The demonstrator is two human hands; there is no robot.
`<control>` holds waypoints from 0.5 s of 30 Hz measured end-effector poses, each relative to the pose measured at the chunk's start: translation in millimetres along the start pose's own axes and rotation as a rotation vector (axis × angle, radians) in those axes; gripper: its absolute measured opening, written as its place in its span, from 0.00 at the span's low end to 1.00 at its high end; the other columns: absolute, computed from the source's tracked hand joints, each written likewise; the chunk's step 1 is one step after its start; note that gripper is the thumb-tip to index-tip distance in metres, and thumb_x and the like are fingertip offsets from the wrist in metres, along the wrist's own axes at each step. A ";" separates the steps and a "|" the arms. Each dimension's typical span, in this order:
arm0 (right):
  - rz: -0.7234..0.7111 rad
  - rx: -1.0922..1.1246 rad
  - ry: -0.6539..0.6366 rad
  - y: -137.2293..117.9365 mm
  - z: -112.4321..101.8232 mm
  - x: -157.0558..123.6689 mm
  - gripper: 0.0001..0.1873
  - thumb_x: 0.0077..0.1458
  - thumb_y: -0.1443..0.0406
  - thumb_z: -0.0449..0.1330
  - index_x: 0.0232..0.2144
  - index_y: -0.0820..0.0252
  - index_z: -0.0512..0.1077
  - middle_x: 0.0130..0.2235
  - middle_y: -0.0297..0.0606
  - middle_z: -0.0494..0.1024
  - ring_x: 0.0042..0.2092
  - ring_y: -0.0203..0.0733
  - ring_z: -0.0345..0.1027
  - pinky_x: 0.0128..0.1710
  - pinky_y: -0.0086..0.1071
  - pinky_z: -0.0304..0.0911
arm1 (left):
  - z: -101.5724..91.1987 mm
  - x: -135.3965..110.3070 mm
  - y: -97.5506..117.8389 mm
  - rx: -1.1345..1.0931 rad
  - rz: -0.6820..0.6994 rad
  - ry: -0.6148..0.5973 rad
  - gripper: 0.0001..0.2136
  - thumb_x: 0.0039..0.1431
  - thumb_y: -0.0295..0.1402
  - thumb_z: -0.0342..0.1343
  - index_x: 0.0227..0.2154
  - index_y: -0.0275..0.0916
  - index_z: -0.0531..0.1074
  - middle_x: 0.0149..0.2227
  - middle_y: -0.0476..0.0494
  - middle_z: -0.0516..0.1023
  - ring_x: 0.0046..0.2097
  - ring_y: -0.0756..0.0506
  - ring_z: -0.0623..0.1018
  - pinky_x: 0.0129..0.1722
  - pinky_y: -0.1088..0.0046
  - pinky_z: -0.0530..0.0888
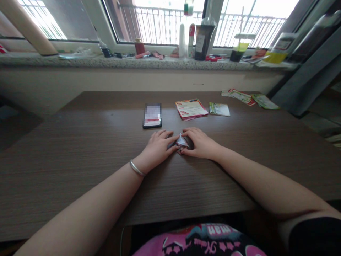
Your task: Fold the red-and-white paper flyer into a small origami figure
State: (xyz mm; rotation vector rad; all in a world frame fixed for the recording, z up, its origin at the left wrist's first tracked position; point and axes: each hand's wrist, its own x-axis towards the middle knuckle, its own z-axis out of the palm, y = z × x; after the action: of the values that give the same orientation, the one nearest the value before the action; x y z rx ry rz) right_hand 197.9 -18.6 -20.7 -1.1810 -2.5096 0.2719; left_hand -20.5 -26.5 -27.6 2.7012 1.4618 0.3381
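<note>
A small folded piece of paper (182, 141), white with a dark reddish patterned part, lies on the brown table between my two hands. From the left, my left hand (160, 144), with a silver bangle at the wrist, presses its thumb and index finger on the paper. My right hand (198, 143) pinches its opposite side, thumb at the near edge and index finger near the top point. Just beyond my left hand lies a phone (152, 116) with its screen blurred. Fine folds of the paper are partly hidden by my fingers.
Behind the hands lie a stack of printed red-edged sheets (191, 108) and a small green-white packet (219, 109). More leaflets (242, 97) rest at the table's far right. Bottles and a dark cup (203, 41) stand on the stone windowsill (114, 63).
</note>
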 end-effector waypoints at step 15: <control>0.131 -0.095 -0.001 9.9 -1.7 6.2 0.28 0.54 0.54 0.61 0.53 0.62 0.69 0.60 0.50 0.65 0.61 0.54 0.57 0.60 0.46 0.54 | -12.4 1.5 21.5 0.019 0.250 0.161 0.11 0.62 0.31 0.52 0.46 0.36 0.74 0.52 0.38 0.73 0.55 0.40 0.70 0.57 0.59 0.67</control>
State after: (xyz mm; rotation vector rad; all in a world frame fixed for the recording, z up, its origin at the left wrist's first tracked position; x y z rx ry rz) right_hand 201.9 -7.5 -20.8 -1.3858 -2.4740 0.1875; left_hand -4.7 -37.9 -12.0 2.9379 1.1620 0.5693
